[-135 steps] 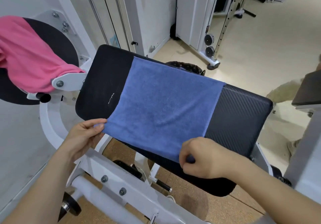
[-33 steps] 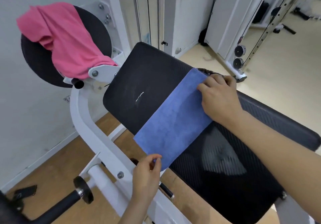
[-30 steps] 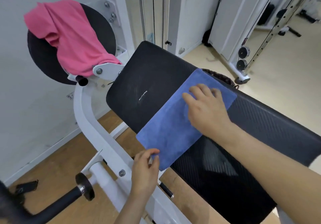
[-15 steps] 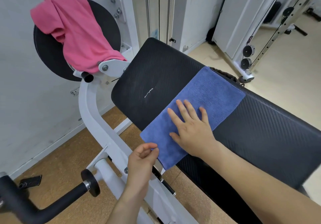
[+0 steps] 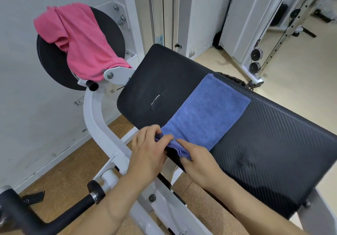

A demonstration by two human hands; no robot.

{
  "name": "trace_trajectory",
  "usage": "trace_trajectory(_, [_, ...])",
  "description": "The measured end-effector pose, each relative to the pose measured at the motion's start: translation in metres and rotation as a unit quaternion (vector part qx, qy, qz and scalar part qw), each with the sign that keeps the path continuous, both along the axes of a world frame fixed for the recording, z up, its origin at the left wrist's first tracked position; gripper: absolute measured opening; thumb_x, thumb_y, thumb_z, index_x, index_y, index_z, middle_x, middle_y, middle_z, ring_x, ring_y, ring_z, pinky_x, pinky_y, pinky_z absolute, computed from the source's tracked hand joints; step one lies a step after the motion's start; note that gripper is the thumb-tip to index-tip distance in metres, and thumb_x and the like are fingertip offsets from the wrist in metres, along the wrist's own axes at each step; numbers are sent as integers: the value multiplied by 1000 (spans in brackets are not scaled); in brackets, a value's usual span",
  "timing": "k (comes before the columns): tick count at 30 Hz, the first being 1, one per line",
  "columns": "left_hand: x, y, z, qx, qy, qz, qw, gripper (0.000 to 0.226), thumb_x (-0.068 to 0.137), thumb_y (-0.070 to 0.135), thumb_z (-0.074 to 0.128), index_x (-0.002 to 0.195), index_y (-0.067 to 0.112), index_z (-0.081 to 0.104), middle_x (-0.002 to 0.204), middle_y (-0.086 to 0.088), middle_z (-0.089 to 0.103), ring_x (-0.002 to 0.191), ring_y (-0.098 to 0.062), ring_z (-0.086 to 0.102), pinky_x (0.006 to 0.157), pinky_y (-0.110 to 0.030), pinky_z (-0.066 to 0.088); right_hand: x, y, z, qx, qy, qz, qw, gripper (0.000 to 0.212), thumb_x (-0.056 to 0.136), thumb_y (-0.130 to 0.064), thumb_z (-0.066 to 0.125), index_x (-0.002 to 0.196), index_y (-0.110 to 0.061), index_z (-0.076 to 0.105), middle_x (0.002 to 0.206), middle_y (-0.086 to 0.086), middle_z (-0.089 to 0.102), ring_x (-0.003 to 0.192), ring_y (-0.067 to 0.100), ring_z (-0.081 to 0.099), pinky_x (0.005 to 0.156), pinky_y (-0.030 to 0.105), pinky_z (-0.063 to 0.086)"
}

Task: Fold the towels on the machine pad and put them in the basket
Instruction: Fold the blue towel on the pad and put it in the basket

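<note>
**Fig. Head view, both hands at the pad's (image 5: 273, 143) near edge.**

- L hand (image 5: 147, 152), lower centre of frame: seen from the back, fingers curled. It pinches the near-left corner of the blue towel (image 5: 206, 114).
- R hand (image 5: 197, 160), just right of the L one: thumb lies on top of the cloth, other fingers tucked under the edge. It grips the bunched layers of the same end. Whether my two hands touch, can't tell.
- Blue towel: a folded strip lying diagonally on the black pad, running from my hands up toward frame centre-right. The far end lies flat w/ square corners, close to the pad's far edge. The near end is rumpled, lifted a little and hanging over the near edge between my hands. So the towel starts in my fingers and stretches away from me.
- Pink towel (image 5: 82, 41), upper left: unfolded, draped over a round black disc (image 5: 113, 32) on the white frame (image 5: 94, 125), well apart from both hands.
- Woven rim (image 5: 235, 78): dark, just behind the pad's far edge and mostly hidden.
- Black handle (image 5: 73, 209), lower left.
</note>
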State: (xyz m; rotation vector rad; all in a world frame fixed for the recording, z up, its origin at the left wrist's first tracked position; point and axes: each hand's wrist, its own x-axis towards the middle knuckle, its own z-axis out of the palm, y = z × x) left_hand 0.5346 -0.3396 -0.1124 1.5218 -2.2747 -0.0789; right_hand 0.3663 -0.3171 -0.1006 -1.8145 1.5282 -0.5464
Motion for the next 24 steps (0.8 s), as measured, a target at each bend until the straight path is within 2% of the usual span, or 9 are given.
trace_trajectory(3, [19, -10, -1, -5, -54, -113, 992, 23, 68, 18, 74, 89, 26, 69, 125, -3, 58, 125, -27, 45, 100, -40, 29, -11, 7, 7, 24, -40, 69, 996, 31, 88, -6, 48, 115, -18, 59, 105, -1, 62, 94, 15, 57, 87, 34, 48])
trace_trajectory(5, [32, -12, 2, 44, -80, -200, 976, 21, 70, 18, 71, 90, 27, 71, 111, 6, 67, 117, -19, 55, 98, -36, 40, -18, 14, 9, 38, -12, 106, 994, 44, 90, -4, 50, 132, -18, 53, 131, -5, 54, 120, 8, 46, 100, 8, 33])
trace_trajectory(6, [36, -11, 6, 84, -94, -224, 966, 19, 73, 17, 68, 89, 27, 70, 98, 10, 68, 104, -15, 60, 91, -34, 47, -19, 18, 10, 41, 1, 118, 992, 48, 90, -5, 49, 136, -20, 50, 136, -8, 50, 124, 4, 41, 101, 4, 28])
trace_trajectory(8, [39, -9, 12, 173, -124, -243, 947, 19, 81, 14, 59, 92, 29, 66, 85, 10, 65, 81, -11, 60, 73, -30, 50, -19, 26, 8, 35, 20, 125, 991, 51, 87, -13, 49, 136, -25, 49, 132, -15, 49, 120, 3, 47, 102, 16, 38])
trace_trajectory(10, [40, -10, 16, 246, -116, -248, 930, 20, 88, 16, 52, 97, 31, 62, 88, 9, 65, 75, -7, 57, 69, -29, 48, -18, 34, 8, 32, 49, 100, 993, 54, 83, -27, 53, 136, -31, 46, 124, -20, 47, 109, 5, 54, 92, 26, 46])
trace_trajectory(13, [36, -25, 27, 356, -52, -238, 902, 21, 90, 17, 50, 97, 32, 63, 90, 10, 65, 79, -4, 58, 73, -31, 51, -13, 42, 10, 15, 111, 57, 992, 60, 77, -46, 59, 133, -39, 39, 116, -18, 45, 96, 10, 56, 82, 29, 46])
trace_trajectory(15, [29, -40, 35, 385, -3, -228, 894, 21, 86, 16, 53, 94, 30, 65, 83, 8, 65, 77, -8, 59, 71, -31, 51, -11, 41, 14, 6, 92, -9, 996, 46, 79, -49, 59, 122, -39, 45, 110, -16, 51, 92, 10, 56, 79, 30, 46])
trace_trajectory(18, [12, -68, 46, 376, 97, -184, 903, 19, 85, 14, 61, 92, 29, 70, 83, 11, 68, 77, -7, 62, 71, -29, 51, -16, 22, 23, -37, 62, -125, 990, 14, 85, -36, 52, 96, -30, 56, 86, -11, 61, 76, 12, 55, 67, 30, 45])
trace_trajectory(24, [-28, -101, 40, 350, 304, -52, 885, 7, 89, 20, 68, 95, 18, 68, 87, 4, 73, 82, -5, 68, 72, -22, 54, -41, -20, 38, -8, 52, -251, 966, 30, 86, -14, 49, 111, -23, 63, 94, -5, 70, 87, 19, 62, 77, 34, 49])
